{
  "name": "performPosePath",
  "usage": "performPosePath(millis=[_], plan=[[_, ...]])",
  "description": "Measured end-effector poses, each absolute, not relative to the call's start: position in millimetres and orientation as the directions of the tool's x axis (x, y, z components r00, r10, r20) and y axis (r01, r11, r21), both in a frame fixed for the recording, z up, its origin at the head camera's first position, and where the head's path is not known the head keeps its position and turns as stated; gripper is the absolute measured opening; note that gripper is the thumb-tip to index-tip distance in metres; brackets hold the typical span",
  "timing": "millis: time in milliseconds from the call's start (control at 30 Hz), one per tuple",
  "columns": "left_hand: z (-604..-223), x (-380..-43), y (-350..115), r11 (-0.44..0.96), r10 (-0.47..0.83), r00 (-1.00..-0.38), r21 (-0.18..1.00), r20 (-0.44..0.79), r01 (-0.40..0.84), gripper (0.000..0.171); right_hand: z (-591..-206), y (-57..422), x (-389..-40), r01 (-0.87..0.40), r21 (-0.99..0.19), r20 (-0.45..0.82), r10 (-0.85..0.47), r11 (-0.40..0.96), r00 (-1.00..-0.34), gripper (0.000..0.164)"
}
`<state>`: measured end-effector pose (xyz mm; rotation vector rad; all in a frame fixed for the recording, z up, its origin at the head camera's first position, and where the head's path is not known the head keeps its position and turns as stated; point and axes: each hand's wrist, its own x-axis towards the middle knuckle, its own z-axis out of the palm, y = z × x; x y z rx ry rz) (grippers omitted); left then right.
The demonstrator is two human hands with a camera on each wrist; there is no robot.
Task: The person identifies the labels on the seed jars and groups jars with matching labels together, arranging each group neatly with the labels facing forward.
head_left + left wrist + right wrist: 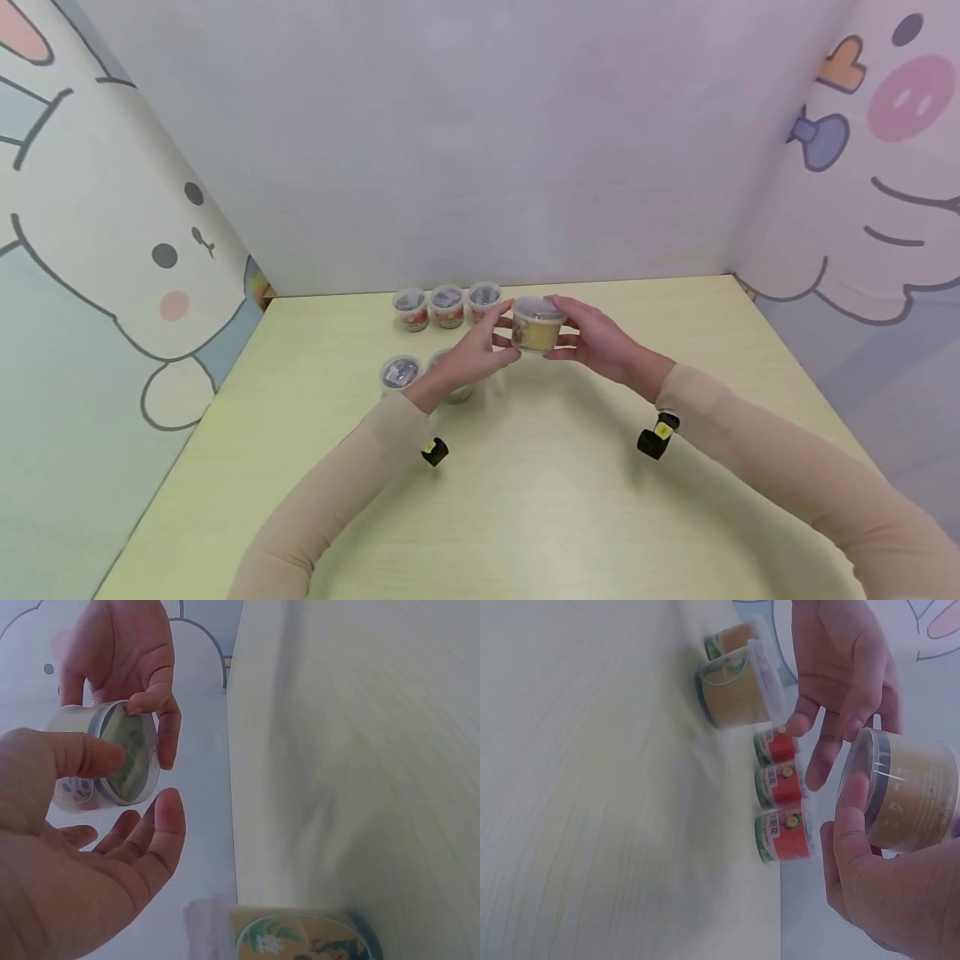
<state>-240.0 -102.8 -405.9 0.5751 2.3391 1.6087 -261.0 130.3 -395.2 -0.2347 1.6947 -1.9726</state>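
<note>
Above the table, both hands hold a clear lidded plastic tub [536, 333] with a tan label. On its left side, my left hand [480, 350] has the thumb at the bottom edge and a finger near the lid. From the right, my right hand [600, 337] grips it between a finger at the lid and the thumb underneath. In the right wrist view the tub [915, 791] shows pale print on its tan side. Near the left forearm stand two more tubs, one with a silvery lid [401, 372], the other tub [457, 393] partly covered by the left hand.
At the back left stands a row of three smaller red-labelled tubs [447, 307], the rightmost partly behind the left hand. The pale yellow table [525, 500] meets a plain back wall [480, 150]. Cartoon-printed side panels [90, 250] flank it.
</note>
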Motion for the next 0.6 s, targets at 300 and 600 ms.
performPosePath(millis=[300,600], plan=[[-406.5,-238.8,-107.1,0.319,0.418,-0.908,0.936,0.003,0.15,0.087,-395.0,128.4,-261.6,0.29,-0.944,-0.15,-0.578,-0.157,-0.802,0.055],[-406.4,-238.9,-109.1,0.288,0.437,-0.899,0.942,0.028,0.17,0.091,-399.7,130.7,-262.7,0.144,-0.987,-0.075,-0.602,-0.067,-0.795,0.085]])
